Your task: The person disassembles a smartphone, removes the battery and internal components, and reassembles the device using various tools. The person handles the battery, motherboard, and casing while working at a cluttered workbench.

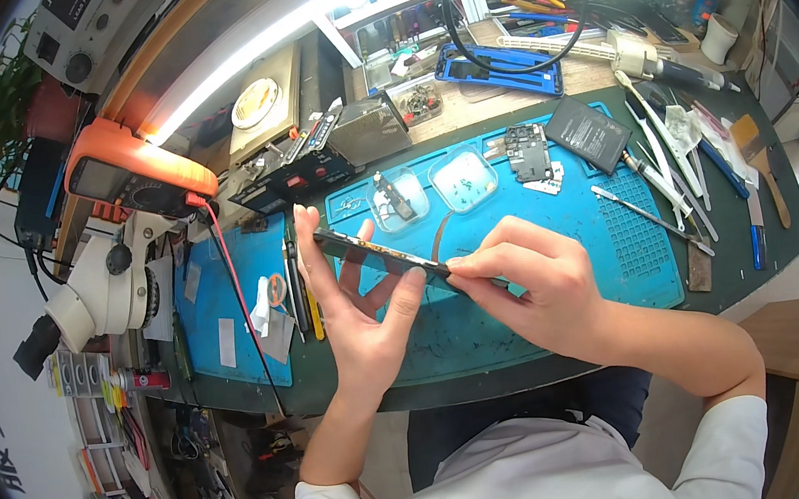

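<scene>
A thin dark phone [378, 254], seen almost edge-on, is held above the blue mat [430, 345], slanting down from left to right. My left hand [370, 337] grips it with the thumb on the near side and fingers behind. At its right end, my right hand [546, 282] is pinched on the phone's edge; whether a small part is between those fingertips is hidden. A narrow brown strip [440, 237] stands up just beyond the phone. Behind lie two clear dishes with small parts, the left dish [396, 201] and the right dish [464, 180].
A black battery [588, 134] and grey phone inner parts [532, 156] lie at the mat's far right. Tweezers and brushes [675, 159] crowd the right side. On the left stand an orange multimeter [134, 171] with a red lead and a white microscope [103, 288].
</scene>
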Tool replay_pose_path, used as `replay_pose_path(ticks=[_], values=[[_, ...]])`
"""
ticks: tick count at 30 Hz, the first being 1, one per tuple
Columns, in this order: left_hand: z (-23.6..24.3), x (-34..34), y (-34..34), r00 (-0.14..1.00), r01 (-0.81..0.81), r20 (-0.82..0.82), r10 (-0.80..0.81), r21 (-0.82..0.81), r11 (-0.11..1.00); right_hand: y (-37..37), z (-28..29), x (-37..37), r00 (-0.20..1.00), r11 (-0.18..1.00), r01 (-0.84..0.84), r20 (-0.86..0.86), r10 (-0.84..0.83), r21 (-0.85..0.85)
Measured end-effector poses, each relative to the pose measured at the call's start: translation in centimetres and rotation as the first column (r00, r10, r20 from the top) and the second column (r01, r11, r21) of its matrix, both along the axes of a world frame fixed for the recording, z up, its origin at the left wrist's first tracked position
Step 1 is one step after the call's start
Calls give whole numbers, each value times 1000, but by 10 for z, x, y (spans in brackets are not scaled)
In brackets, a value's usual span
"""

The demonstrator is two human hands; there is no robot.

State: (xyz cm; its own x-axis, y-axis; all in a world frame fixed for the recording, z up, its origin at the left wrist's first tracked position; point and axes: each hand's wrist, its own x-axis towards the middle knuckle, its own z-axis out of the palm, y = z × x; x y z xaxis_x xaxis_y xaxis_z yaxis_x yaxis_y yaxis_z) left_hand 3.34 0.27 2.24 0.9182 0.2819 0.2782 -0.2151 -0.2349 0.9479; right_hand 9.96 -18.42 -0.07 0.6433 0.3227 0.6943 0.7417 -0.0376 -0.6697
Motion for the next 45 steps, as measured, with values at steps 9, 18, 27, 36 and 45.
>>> replay_pose_path(ticks=[9, 18, 27, 36, 45], values=[[-9, 0, -2, 999, 10, 48, -9, -17, 1000, 0, 2, -5, 999, 1000, -25, -33, 25, -14], [-6, 2, -2, 999, 28, 25, -28, -13, 1000, 0, 4, -6, 998, 999, -29, -54, 28, -16], [-9, 2, -4, 998, 42, 45, -40, -45, 998, 0, 6, -8, 996, 999, -28, -82, 26, -24], [-11, 3, -1, 998, 41, 59, -37, -72, 997, -1, 7, -9, 994, 999, -36, -101, 33, -31], [-10, 6, -3, 998, -31, 45, 34, -79, 996, 1, 9, -9, 974, 999, 1, -226, 8, 39]])
